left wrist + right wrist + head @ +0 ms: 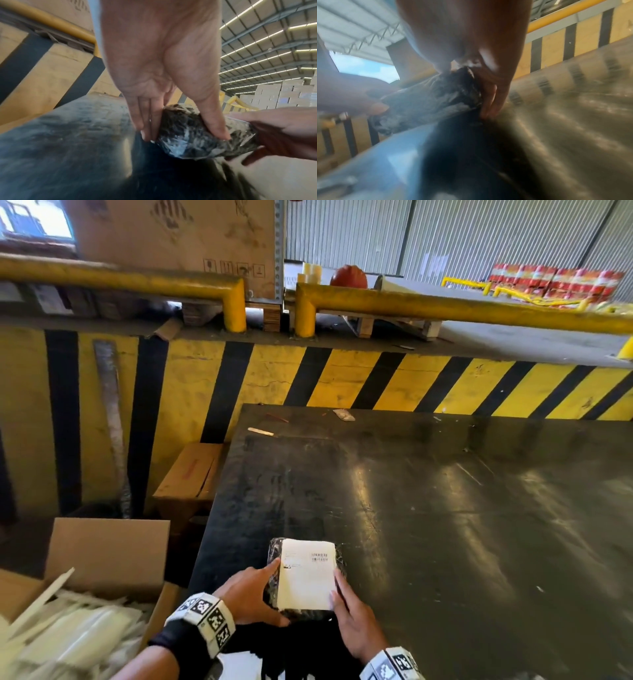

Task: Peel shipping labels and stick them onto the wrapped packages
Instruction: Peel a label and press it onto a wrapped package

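A package (273, 556) wrapped in black plastic film sits at the near edge of the dark table (445, 525), its near end a little off the surface. A white shipping label (306, 575) with a barcode covers most of its top. My left hand (260, 587) grips the package's left side, thumb on top and fingers underneath. In the left wrist view the left hand (184, 135) clamps the crinkled package (188, 147). My right hand (342, 601) holds the right edge, thumb on the label. The blurred right wrist view shows the right hand (467, 88) around the package (428, 102).
An open cardboard box (102, 556) with several white paper strips (68, 635) stands low at the left. A closed carton (188, 474) sits beside the table. A yellow-and-black striped wall (342, 378) backs the table. Small scraps (343, 414) lie at the far edge.
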`<state>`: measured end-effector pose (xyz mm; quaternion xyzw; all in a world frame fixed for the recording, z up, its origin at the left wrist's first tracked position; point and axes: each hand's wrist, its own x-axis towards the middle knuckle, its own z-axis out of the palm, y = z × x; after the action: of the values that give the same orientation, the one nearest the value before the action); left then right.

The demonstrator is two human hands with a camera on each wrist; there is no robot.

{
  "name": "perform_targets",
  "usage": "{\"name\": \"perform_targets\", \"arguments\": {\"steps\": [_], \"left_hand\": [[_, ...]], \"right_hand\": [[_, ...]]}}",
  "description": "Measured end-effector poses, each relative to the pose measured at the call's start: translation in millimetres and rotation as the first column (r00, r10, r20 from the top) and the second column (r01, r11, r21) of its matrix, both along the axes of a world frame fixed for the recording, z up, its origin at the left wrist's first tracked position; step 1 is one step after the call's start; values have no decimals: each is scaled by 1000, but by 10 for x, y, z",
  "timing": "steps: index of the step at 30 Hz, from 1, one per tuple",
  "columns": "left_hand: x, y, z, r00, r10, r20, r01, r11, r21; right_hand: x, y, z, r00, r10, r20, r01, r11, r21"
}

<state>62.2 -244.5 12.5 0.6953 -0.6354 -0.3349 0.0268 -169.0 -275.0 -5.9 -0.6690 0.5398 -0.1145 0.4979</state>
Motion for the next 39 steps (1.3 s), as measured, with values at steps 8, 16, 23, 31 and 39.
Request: {"name": "perform_targets", "arguments": {"steps": [8,16,23,31,39], "left_hand": [[-186,508,194,998,-10,-66,5,997,-80],[-775,1194,587,992,67,-107,-103,921,-377],[-1516,1561,574,843,-24,-537,-278,836,-474],[-2619,1793,-59,854,136,-503,-340,878,-338],[-3101,2050,-628,979,133,156,-122,990,-77]], "right_hand": [[-114,535,280,976,-176,131,184,982,-50],[-640,1008,689,936,-195,294,264,940,-218],[-1555,1220,968,878,-202,435,318,924,-213],[-2925,1460,1029,849,-285,445,388,908,-159],[-3564,1591,785,886,-261,383,329,936,-122]]}}
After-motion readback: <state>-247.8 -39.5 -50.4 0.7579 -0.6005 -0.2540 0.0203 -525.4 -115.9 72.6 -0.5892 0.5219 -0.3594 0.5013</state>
